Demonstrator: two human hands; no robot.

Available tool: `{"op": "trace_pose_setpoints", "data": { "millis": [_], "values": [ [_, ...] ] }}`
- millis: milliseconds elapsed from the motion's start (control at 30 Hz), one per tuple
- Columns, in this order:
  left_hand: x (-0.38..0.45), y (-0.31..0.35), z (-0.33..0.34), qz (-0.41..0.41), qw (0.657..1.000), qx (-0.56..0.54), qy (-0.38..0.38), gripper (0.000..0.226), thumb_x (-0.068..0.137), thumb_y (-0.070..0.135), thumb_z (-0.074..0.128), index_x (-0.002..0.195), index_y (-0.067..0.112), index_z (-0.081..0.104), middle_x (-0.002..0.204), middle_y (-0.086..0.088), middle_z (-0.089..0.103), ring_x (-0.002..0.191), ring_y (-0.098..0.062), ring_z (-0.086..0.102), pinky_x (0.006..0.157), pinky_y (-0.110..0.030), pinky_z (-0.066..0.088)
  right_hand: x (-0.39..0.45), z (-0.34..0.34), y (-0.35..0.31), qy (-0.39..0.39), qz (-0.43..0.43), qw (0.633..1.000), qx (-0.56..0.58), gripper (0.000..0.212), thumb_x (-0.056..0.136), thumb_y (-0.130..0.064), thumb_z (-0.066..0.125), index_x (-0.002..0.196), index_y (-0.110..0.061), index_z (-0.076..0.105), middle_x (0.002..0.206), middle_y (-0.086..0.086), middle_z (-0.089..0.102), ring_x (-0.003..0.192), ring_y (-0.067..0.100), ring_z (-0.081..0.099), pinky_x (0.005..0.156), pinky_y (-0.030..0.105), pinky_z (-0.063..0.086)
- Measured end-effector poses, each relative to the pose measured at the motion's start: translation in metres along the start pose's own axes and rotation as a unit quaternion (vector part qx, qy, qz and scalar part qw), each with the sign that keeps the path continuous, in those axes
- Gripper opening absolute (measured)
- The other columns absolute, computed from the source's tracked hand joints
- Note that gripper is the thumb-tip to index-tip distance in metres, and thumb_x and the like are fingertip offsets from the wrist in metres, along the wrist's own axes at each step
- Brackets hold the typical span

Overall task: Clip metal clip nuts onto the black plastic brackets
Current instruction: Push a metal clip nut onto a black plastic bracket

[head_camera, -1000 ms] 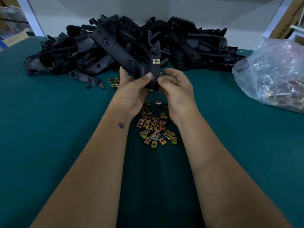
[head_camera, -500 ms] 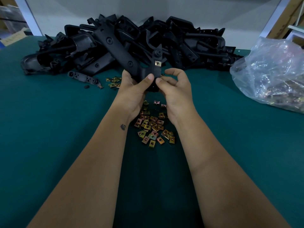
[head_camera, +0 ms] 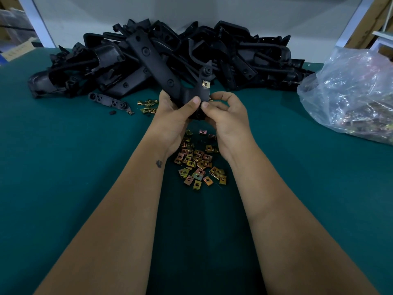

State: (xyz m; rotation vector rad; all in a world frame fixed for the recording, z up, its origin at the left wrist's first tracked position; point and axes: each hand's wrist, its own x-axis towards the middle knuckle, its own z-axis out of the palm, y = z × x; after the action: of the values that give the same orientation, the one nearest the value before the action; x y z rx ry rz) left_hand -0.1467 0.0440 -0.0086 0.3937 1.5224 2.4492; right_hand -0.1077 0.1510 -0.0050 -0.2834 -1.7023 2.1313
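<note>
Both hands (head_camera: 204, 116) gripping black bracket (head_camera: 163, 67), lower end hidden

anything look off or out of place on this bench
Nothing looks damaged. The clip nuts lie loose on the green mat, with a second small cluster apart from them, near a lone small bracket and a tiny black bit off the main pile.

Teal-topped table (head_camera: 63, 167) under dim light — pale wall panel (head_camera: 191, 9) behind, white uprights at both sides.
</note>
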Motion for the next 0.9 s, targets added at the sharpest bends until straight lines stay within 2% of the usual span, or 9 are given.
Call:
{"op": "trace_pose_setpoints", "data": {
  "millis": [100,233,300,433,500,567,733,833,900],
  "values": [
    [0.002,0.001,0.003,-0.019,0.995,-0.094,0.028,0.033,0.097,-0.004,0.054,0.128,0.006,0.046,0.118,-0.015,0.064,0.107,-0.024,0.065,0.098,-0.034,0.054,0.0,0.003,0.0,0.003,0.005,1.0,0.018,0.024,0.086,-0.003,0.071,0.104,-0.014,0.06,0.085,0.0,0.072,0.089,0.011,0.069,0.093,0.032,0.055],
    [0.005,0.003,0.002,-0.031,0.987,-0.157,0.021,0.027,0.097,-0.006,0.049,0.121,0.007,0.046,0.102,-0.011,0.065,0.091,-0.02,0.067,0.084,-0.029,0.056,-0.002,0.006,-0.002,0.007,0.026,0.993,0.111,0.022,0.087,0.002,0.066,0.103,-0.011,0.06,0.098,0.014,0.067,0.092,0.022,0.065,0.094,0.036,0.053],
    [0.004,0.003,0.0,-0.027,0.987,-0.155,0.0,0.031,0.097,-0.008,0.046,0.125,0.006,0.045,0.104,-0.011,0.066,0.09,-0.019,0.068,0.085,-0.028,0.056,-0.002,0.005,-0.004,0.004,0.032,0.988,0.153,0.023,0.088,0.006,0.064,0.104,-0.009,0.058,0.099,0.018,0.064,0.088,0.022,0.064,0.091,0.035,0.053],
    [0.001,-0.002,0.005,-0.02,0.988,-0.15,-0.034,0.047,0.098,-0.009,0.044,0.143,0.005,0.039,0.121,-0.014,0.062,0.106,-0.021,0.064,0.097,-0.032,0.052,-0.002,0.001,-0.008,-0.002,0.043,0.982,0.182,0.023,0.087,0.01,0.062,0.1,-0.009,0.057,0.093,0.015,0.064,0.081,0.019,0.063,0.076,0.025,0.055],
    [0.0,-0.004,0.007,-0.017,0.989,-0.142,-0.039,0.05,0.098,-0.009,0.044,0.145,0.004,0.035,0.125,-0.015,0.059,0.108,-0.022,0.062,0.093,-0.031,0.055,-0.003,0.0,-0.008,0.004,0.043,0.985,0.169,0.023,0.086,0.01,0.062,0.096,-0.01,0.057,0.088,0.013,0.062,0.079,0.018,0.062,0.077,0.025,0.053],
    [0.0,-0.006,0.008,-0.012,0.99,-0.137,-0.043,0.046,0.098,-0.009,0.044,0.141,0.007,0.037,0.12,-0.013,0.061,0.105,-0.021,0.064,0.088,-0.029,0.056,-0.003,-0.001,-0.007,0.009,0.044,0.987,0.152,0.022,0.086,0.009,0.063,0.094,-0.011,0.057,0.089,0.014,0.059,0.084,0.02,0.06,0.081,0.027,0.051],
    [0.004,-0.005,0.006,-0.006,0.986,-0.166,-0.008,0.034,0.097,-0.009,0.047,0.127,0.008,0.043,0.109,-0.013,0.066,0.097,-0.022,0.068,0.09,-0.032,0.057,-0.003,0.006,-0.003,0.035,0.008,0.996,0.076,0.015,0.087,0.001,0.067,0.09,-0.012,0.061,0.085,0.005,0.064,0.086,0.017,0.062,0.089,0.032,0.053],
    [0.007,-0.006,0.007,-0.009,0.979,-0.196,0.05,0.031,0.097,-0.01,0.049,0.122,0.007,0.046,0.096,-0.011,0.07,0.086,-0.02,0.071,0.086,-0.034,0.059,-0.005,0.012,0.0,0.068,-0.058,0.995,-0.053,0.006,0.089,-0.012,0.069,0.091,-0.016,0.065,0.085,-0.002,0.068,0.08,0.008,0.064,0.071,0.018,0.054],
    [0.009,-0.007,0.006,-0.007,0.977,-0.198,0.082,0.027,0.098,-0.009,0.047,0.119,0.007,0.047,0.097,-0.011,0.068,0.083,-0.018,0.071,0.093,-0.039,0.057,-0.008,0.016,0.003,0.067,-0.094,0.984,-0.134,0.007,0.088,-0.021,0.07,0.093,-0.017,0.068,0.088,-0.005,0.068,0.081,0.005,0.064,0.068,0.015,0.051]
  ]
}}
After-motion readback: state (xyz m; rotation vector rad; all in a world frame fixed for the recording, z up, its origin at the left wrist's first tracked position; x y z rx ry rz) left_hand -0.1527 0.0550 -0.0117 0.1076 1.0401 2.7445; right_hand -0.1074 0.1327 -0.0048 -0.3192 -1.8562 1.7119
